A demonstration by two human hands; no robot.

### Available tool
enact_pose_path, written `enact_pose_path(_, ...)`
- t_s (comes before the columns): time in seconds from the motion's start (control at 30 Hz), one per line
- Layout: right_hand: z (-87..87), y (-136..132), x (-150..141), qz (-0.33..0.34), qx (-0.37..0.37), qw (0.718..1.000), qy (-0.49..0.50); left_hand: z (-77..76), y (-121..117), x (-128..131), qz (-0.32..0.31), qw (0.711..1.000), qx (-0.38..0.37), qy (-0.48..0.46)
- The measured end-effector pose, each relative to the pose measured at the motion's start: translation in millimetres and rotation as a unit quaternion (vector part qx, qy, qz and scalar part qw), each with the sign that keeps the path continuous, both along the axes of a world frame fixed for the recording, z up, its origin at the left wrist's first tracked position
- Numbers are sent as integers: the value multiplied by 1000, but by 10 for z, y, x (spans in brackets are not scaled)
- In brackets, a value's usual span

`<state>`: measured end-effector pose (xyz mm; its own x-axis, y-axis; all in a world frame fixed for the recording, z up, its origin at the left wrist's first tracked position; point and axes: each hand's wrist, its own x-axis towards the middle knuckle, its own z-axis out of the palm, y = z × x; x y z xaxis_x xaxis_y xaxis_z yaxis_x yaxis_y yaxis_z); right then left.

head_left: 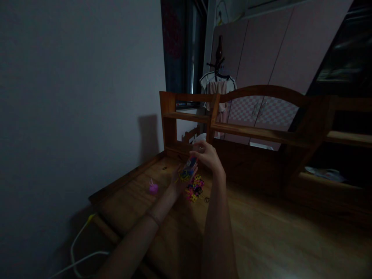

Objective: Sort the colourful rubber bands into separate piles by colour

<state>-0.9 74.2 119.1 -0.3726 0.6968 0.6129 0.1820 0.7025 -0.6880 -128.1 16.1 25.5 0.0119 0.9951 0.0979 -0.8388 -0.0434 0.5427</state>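
Observation:
My left hand (176,180) is turned palm up, and a small clear container (188,166) rests in it. Small yellow and blue band-like pieces (186,176) show at the container's lower end; whether all of them are inside it I cannot tell. My right hand (207,155) reaches over from the right, its thumb and fingers pinched on the container's upper end. Just beyond my left hand lies a loose pile of small yellow, pink and black band-like pieces (195,189) on the wooden desk (261,228). A pink object with two ear-like prongs (153,188) stands to the left.
A wooden shelf unit (258,133) lines the desk's back. Single dark loops (207,200) lie near the pile. A plain wall (101,97) borders the left side, and a white cable (72,252) hangs by the near left edge. Behind are a clothes stand (219,50) and pink wardrobe (261,46).

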Motion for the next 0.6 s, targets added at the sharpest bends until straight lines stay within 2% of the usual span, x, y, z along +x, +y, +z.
enact_pose_path(0.17,35,-27,13,-7,9,1000,-1,-24,-22,-18,-55,998,14,-36)
enact_pose_path(0.4,70,-68,17,-29,5,999,-11,-21,-33,-93,-196,976,31,-86)
enact_pose_path(0.47,90,-85,22,-24,6,1000,-5,-20,-26,-88,-200,975,27,-94)
enact_pose_path(0.6,114,-104,29,-32,6,999,-1,-24,-16,-44,-139,986,5,-95)
